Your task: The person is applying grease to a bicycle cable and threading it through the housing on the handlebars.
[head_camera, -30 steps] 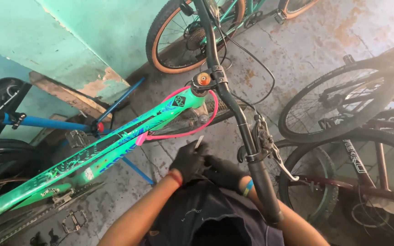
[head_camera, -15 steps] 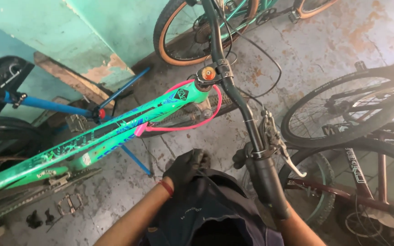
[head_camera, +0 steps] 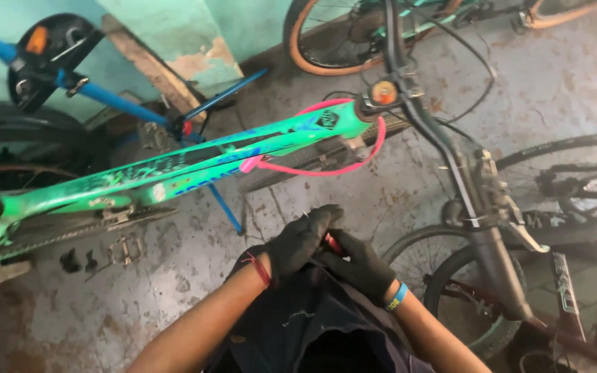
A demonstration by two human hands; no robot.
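The fingers (head_camera: 326,220) of the left hand (head_camera: 298,243), in a black glove, are curled closed and pinch something small and thin, too fine to name, while the right hand (head_camera: 362,266), gloved the same, has its fingers folded around a small red piece (head_camera: 333,243) lodged between the two palms; the hands press together just above the person's lap, seemingly so that one steadies the piece while the other works at it; a red string circles the left wrist and a blue band (head_camera: 396,297) the right; just beyond the hands, past a strip of stained concrete floor (head_camera: 195,276), the green bicycle frame (head_camera: 174,169) lies slantwise and raised, apparently clamped on a blue stand (head_camera: 108,100) to keep it at working height; a pink cable (head_camera: 326,169) loops under the frame near its front end, hanging slack; the black handlebar (head_camera: 464,186) runs from that front end down to the right of the hands, within easy reach; a loose pedal (head_camera: 124,250) and small dark parts lie on the floor below the frame, left of the hands; other wheels (head_camera: 464,290) crowd the right side, well apart from the frame.
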